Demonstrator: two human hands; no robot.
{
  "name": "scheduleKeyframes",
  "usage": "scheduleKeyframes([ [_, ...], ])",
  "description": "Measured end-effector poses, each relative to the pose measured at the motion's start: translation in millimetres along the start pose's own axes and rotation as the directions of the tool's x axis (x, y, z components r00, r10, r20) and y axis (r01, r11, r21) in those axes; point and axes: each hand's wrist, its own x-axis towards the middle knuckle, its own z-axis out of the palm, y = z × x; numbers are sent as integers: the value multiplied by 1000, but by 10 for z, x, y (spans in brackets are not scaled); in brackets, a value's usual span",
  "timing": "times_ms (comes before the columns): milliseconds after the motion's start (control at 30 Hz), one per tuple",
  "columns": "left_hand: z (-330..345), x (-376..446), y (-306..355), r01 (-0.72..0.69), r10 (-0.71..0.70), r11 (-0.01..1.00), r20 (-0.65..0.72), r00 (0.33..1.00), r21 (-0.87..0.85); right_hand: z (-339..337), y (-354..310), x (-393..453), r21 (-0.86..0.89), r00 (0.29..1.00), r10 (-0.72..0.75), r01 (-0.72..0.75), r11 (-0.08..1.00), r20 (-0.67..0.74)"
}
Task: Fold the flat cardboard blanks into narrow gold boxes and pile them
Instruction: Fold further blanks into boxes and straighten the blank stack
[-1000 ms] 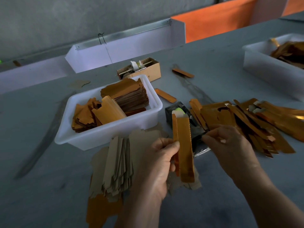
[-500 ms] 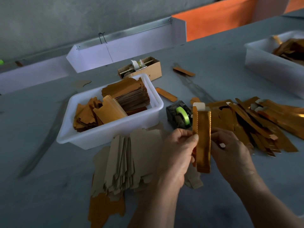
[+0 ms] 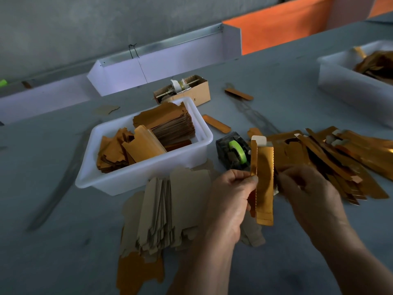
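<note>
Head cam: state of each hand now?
Left hand: pinches the upright gold box at its left edge.
Right hand: fingers curled at the box's right edge; contact hidden, cannot tell.

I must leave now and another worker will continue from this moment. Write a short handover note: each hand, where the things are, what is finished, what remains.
Left hand: pinches the half-folded narrow gold cardboard box, held upright, top flap open.
Right hand: at the box's right edge; its grip is hidden.
Flat blanks: grey-brown fanned stack on the table before the white plastic tub; more gold blanks inside the tub.
Done: pile of folded gold boxes on the right.
Left: finish this box, add it to the pile, fold the remaining blanks.
</note>
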Motion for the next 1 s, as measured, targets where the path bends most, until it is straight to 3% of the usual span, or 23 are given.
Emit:
scheduleKeyframes([
  [100,-43,-26,20,14,-14,1000,15,1000,-4,-163,-68,-77,140,999,-10,5,990,38],
  [200,-120,-71,41,3,-3,1000,16,1000,-14,-272,-209,-138,314,983,-39,-20,949,182],
  [333,-199,-138,51,40,-40,995,3,999,-97,-268,-386,-172,374,922,-159,16,927,353],
  [667,-294,-281,103,65,-54,982,69,996,-178,-153,-427,-163,180,884,-231,171,969,406],
  [1000,-312,-316,112,36,-17,988,122,992,-153,-83,-429,-150,133,931,-127,86,987,342],
])
